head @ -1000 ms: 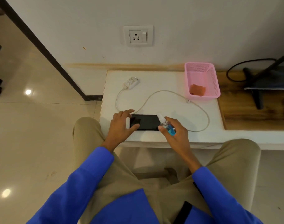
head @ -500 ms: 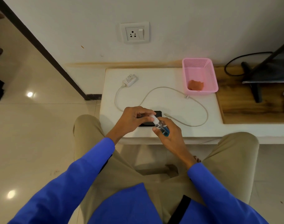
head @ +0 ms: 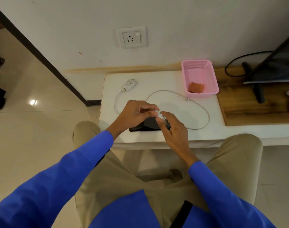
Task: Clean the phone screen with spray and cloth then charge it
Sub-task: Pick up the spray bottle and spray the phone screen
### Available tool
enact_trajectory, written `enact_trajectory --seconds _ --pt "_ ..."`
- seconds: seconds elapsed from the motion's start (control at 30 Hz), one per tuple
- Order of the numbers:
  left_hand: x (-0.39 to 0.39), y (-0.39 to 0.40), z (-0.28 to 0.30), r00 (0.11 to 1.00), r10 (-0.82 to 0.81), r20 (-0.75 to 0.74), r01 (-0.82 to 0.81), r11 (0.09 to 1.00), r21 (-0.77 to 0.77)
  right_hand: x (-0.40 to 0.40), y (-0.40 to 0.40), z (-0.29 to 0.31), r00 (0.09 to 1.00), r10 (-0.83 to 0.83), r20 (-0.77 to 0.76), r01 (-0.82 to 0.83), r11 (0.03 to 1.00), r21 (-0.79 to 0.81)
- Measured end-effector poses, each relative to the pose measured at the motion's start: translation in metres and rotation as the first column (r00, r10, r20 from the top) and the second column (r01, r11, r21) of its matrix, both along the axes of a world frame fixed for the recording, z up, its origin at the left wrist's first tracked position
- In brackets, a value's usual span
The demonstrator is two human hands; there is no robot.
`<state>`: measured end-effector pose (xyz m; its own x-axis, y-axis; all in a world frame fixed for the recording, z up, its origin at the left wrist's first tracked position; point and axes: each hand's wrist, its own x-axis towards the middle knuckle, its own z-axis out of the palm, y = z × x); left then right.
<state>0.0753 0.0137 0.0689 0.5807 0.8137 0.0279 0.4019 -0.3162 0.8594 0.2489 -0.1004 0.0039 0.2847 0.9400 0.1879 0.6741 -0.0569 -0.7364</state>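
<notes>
We've got the spray bottle [head: 162, 116] gripped in our right hand [head: 174, 130], left hand [head: 135, 115] pinching its white cap at centre frame. The phone [head: 147, 126] lies flat directly beneath, long axis running left-right, so the nozzle likely just needs tipping downward.

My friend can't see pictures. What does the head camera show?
Both hands meet over a black phone on a white table: the right hand holds a small spray bottle, and the left hand pinches its cap. An unplugged charger and a pink basket holding an orange cloth sit behind.
</notes>
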Motion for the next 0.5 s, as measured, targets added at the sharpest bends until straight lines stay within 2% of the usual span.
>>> enact_trajectory --seconds 0.03,0.1,0.13,0.2,0.3,0.4,0.5 --pt "-0.002 0.013 0.009 0.990 0.121 0.076 -0.117 0.992 -0.052 0.005 0.001 0.000 1.000 -0.016 -0.001 0.015 1.000 -0.010" --pt "-0.021 0.051 0.031 0.915 0.334 0.224 -0.315 0.942 -0.118 0.019 -0.012 -0.010 0.998 -0.053 -0.013 0.053 0.997 -0.051" --pt "-0.032 0.071 0.044 0.919 0.331 0.213 -0.325 0.944 -0.066 0.025 -0.022 -0.017 0.996 -0.079 -0.043 0.076 0.995 -0.071" --pt "-0.052 0.100 0.062 0.976 0.208 0.067 -0.212 0.975 0.062 0.034 -0.034 -0.026 0.987 -0.093 -0.131 0.079 0.991 -0.109" --pt "-0.057 0.112 0.062 0.991 0.102 -0.083 -0.096 0.993 0.070 0.032 -0.026 -0.021 0.971 -0.117 -0.210 0.099 0.990 -0.096" --pt "-0.053 0.104 0.040 0.983 0.163 -0.081 -0.160 0.986 0.037 0.023 -0.011 -0.011 0.961 -0.065 -0.268 0.052 0.997 -0.056" --pt "-0.056 0.094 0.006 0.950 0.195 -0.246 -0.179 0.980 0.083 0.018 -0.009 -0.009 0.971 0.009 -0.238 -0.024 0.998 -0.062"
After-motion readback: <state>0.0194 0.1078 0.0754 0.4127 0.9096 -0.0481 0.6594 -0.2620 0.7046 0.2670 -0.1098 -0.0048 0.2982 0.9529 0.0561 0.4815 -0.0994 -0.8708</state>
